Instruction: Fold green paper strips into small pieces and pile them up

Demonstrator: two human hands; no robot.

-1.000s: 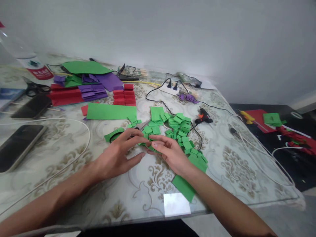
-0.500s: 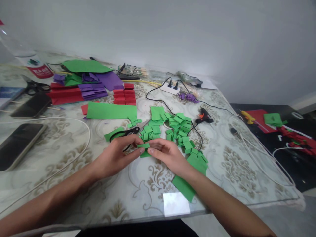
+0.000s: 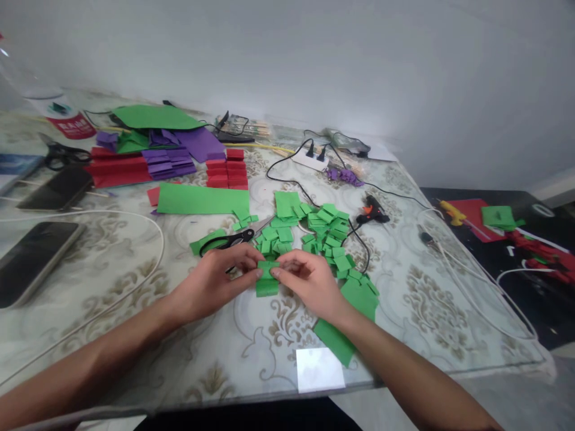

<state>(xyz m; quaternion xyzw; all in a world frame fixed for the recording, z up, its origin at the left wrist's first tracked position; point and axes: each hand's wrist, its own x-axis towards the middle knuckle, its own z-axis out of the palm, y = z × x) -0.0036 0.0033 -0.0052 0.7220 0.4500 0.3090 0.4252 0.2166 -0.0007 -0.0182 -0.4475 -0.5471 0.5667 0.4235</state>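
My left hand [image 3: 215, 284] and my right hand [image 3: 309, 281] meet over the patterned table, and both pinch a small green paper piece [image 3: 267, 279] by its upper edges; it hangs unfolded between the fingertips. Just behind them lies a heap of small folded green squares [image 3: 323, 230]. Black-handled scissors [image 3: 227, 240] rest on a green scrap beyond my left hand. A larger green piece [image 3: 335, 341] lies under my right forearm.
A long green sheet [image 3: 197, 200], red folded stacks [image 3: 227, 170] and purple strips [image 3: 166, 161] lie further back. Two phones [image 3: 31, 260] and a white cable [image 3: 135, 221] are at left. A glue gun [image 3: 372, 211] and power strip [image 3: 309, 160] sit at right; the table edge drops off there.
My hands drew back from the green heap toward me, lifting one green piece between them. It has opened out and now hangs longer. The scissors became uncovered.
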